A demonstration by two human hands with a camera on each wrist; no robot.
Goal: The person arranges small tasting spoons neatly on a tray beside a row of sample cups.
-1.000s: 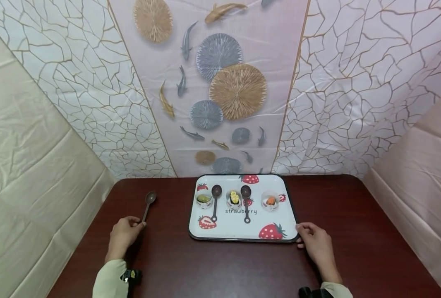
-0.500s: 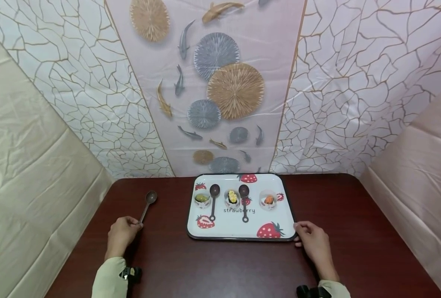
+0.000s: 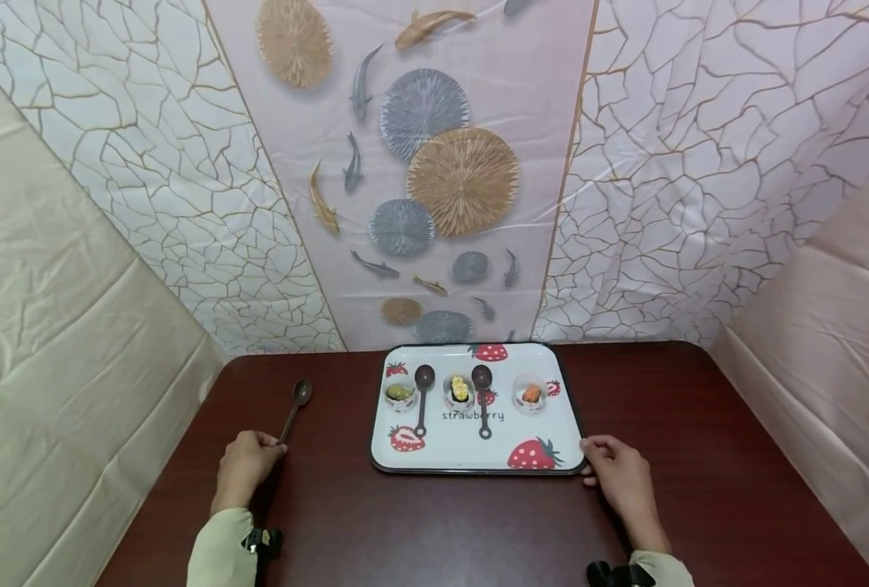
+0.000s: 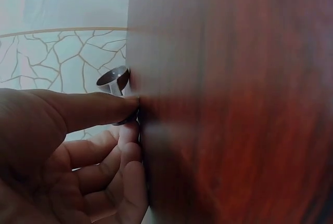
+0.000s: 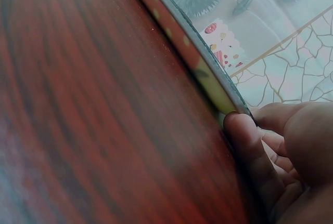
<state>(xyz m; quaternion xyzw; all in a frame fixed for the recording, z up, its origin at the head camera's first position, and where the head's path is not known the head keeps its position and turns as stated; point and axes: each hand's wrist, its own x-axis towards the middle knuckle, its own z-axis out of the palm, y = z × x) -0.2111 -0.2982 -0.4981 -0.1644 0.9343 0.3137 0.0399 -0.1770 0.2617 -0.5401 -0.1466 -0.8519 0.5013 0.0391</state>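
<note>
In the head view my left hand (image 3: 245, 466) pinches the end of a dark brown spoon's handle at the left of the table. The spoon (image 3: 302, 393) points away from me, bowl at the far end; the left wrist view shows its bowl (image 4: 113, 76) beyond my thumb, with my fingers low beside the tabletop. My right hand (image 3: 621, 479) grips the near right corner of a white strawberry-print tray (image 3: 471, 452) with a dark rim. In the right wrist view the tray's side (image 5: 179, 39) runs up from between my thumb and fingers.
On the tray sit three small cups: one with green food (image 3: 401, 396), one with yellow-topped food (image 3: 459, 392), one with orange food (image 3: 531, 395). Two brown spoons lie between them, the left spoon (image 3: 423, 399) and the right spoon (image 3: 483, 399). Patterned cloth (image 3: 442, 269) rises behind the table.
The left hand and its spoon have shifted slightly right, and the spoon's bowl looks narrower, as if turned. The right hand keeps its hold on the tray corner. The head view drifts a little.
</note>
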